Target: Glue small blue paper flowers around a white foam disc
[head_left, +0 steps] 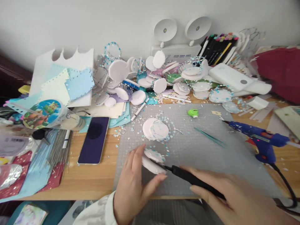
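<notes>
My left hand (136,181) is closed around the left side of a white foam disc (152,165), its thumb below and fingers above. A second disc with white and blue bits (154,154) lies against its upper side. My right hand (217,190), partly blurred, grips a black-handled tool (189,178); the tool's dark tip reaches in between the two discs. Just beyond, a pair of overlapping white discs (154,128) rests on the grey cutting mat (182,150) among scattered small blue and white bits.
A blue glue gun (260,137) lies on the right with its cable near my right arm. Tweezers (208,137) and a green object (192,112) are on the mat. A phone (93,140) and cup (53,115) stand left; piled foam discs (118,70) line the back.
</notes>
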